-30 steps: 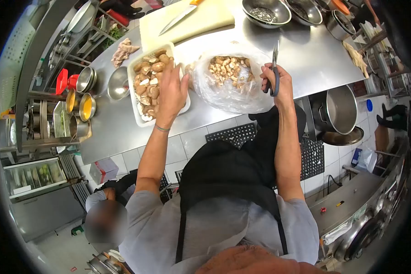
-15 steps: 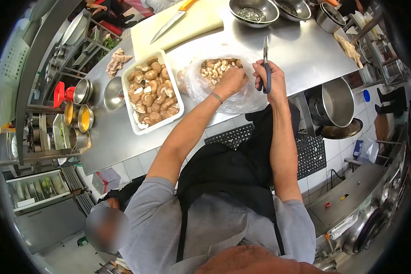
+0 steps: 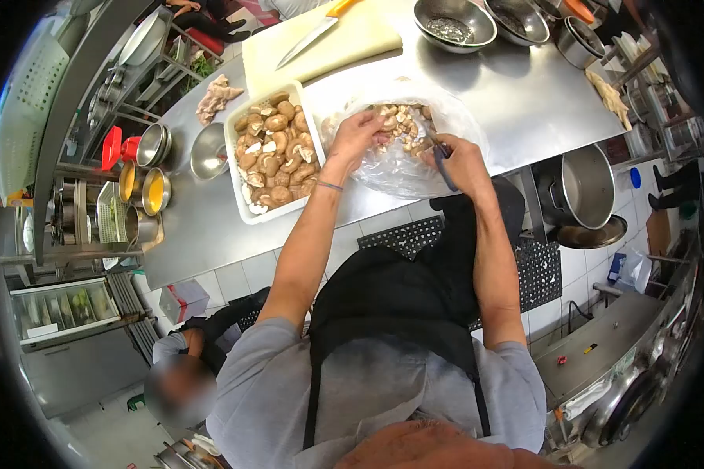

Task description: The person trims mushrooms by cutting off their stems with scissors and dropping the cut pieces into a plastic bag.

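Note:
Over the left edge of a clear plastic bag [image 3: 383, 178], my left hand [image 3: 357, 136] is closed with a brown mushroom [image 3: 387, 123] at its fingertips. Mushrooms and pale pieces of stem [image 3: 407, 129] lie inside the open bag. My right hand [image 3: 463, 164] grips dark-handled scissors [image 3: 445, 169] at the bag's right side, the blades pointing in over the contents. Left of the bag, a white rectangular tub [image 3: 314, 117] is filled with whole brown mushrooms [image 3: 278, 152].
A knife [image 3: 309, 39] with an orange handle lies on a cream cutting board [image 3: 360, 39] behind the tub. Metal bowls [image 3: 455, 23] stand at the back right. A crumpled cloth [image 3: 217, 98] and a steel bowl [image 3: 209, 152] are left. A person [image 3: 188, 359] is at lower left.
My left hand has come up out of the bag's middle and shifted left with a mushroom. My right hand has lowered the scissors, tilting their blades over the bag.

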Motion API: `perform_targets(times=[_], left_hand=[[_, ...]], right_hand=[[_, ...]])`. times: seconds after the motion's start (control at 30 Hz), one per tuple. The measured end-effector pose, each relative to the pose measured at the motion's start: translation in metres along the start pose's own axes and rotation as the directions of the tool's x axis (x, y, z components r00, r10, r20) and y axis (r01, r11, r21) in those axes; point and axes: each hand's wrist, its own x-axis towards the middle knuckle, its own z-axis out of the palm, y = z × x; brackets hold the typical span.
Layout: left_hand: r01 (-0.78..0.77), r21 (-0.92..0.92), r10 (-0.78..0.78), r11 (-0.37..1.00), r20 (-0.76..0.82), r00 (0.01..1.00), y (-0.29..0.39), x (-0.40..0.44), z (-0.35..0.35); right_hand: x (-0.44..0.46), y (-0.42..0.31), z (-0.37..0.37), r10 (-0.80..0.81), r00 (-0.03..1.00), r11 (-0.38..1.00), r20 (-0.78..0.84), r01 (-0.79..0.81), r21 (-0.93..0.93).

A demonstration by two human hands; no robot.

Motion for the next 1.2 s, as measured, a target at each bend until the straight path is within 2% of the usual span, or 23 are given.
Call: perform_targets(times=[0.03, 0.07, 0.17, 0.3, 0.4, 0.5, 0.8, 0.9, 1.0, 1.2], left_hand=[[-0.002, -0.036, 0.001, 0.999, -0.017, 1.0, -0.002, -0.005, -0.001], [-0.005, -0.073, 0.002, 0.997, -0.032, 0.999, -0.004, -0.007, -0.001], [-0.021, -0.09, 0.017, 0.996, -0.039, 0.999, -0.013, -0.008, -0.001], [-0.013, -0.046, 0.01, 0.999, -0.068, 0.998, -0.017, -0.006, 0.003], [-0.025, -0.199, 0.005, 0.98, -0.099, 0.995, -0.014, -0.01, 0.018], [-0.077, -0.268, 0.05, 0.96, -0.105, 0.993, -0.02, -0.01, 0.026], [-0.177, -0.215, 0.137, 0.961, -0.188, 0.973, -0.026, -0.014, 0.031], [-0.166, -0.213, 0.144, 0.963, -0.117, 0.983, -0.029, -0.013, 0.033], [-0.088, -0.236, 0.072, 0.968, -0.073, 0.995, -0.029, -0.016, 0.035], [-0.142, -0.209, 0.136, 0.968, -0.044, 0.99, -0.032, -0.019, 0.037]], right_hand=[[-0.005, -0.002, 0.003, -0.089, 0.996, 0.989, -0.022, 0.085, -0.12], [-0.007, -0.011, 0.0, -0.021, 0.998, 0.982, 0.054, 0.031, -0.187], [-0.006, -0.002, 0.007, -0.123, 0.992, 0.955, -0.002, 0.118, -0.272], [-0.007, -0.004, 0.013, -0.106, 0.993, 0.965, 0.044, 0.113, -0.236], [-0.005, -0.005, 0.023, -0.069, 0.997, 0.954, 0.016, 0.071, -0.293], [-0.003, -0.002, 0.028, -0.067, 0.998, 0.938, 0.005, 0.065, -0.342], [-0.003, -0.006, 0.03, -0.022, 1.0, 0.914, -0.021, 0.012, -0.406], [-0.002, -0.006, 0.032, -0.038, 0.999, 0.916, -0.02, 0.027, -0.4], [0.0, -0.002, 0.035, -0.05, 0.998, 0.912, -0.025, 0.036, -0.408], [0.0, -0.007, 0.036, -0.054, 0.998, 0.895, -0.037, 0.032, -0.444]])
